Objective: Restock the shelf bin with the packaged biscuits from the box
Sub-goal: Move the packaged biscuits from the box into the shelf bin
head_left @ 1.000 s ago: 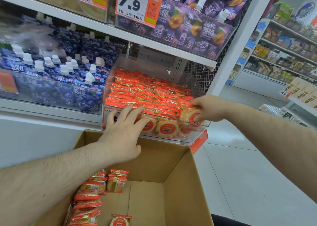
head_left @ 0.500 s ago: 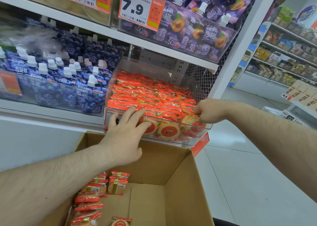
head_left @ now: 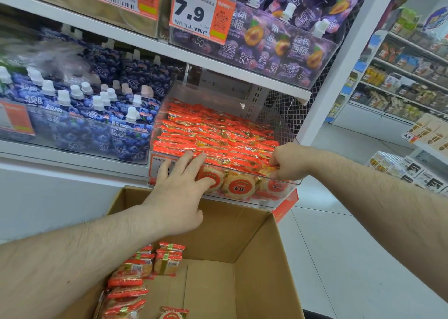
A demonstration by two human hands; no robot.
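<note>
Most of the restock looks done, I'd judge: the bin on the shelf is packed nearly to its rim with biscuits. Below it, the box shows mostly bare cardboard, with one short stack of packs left along its left side. My left hand lies with straight fingers against the bin's front. My right hand pinches a pack at the front right corner.

Clear shelf bin packed with red-wrapped biscuits, more packets in open cardboard box
</note>
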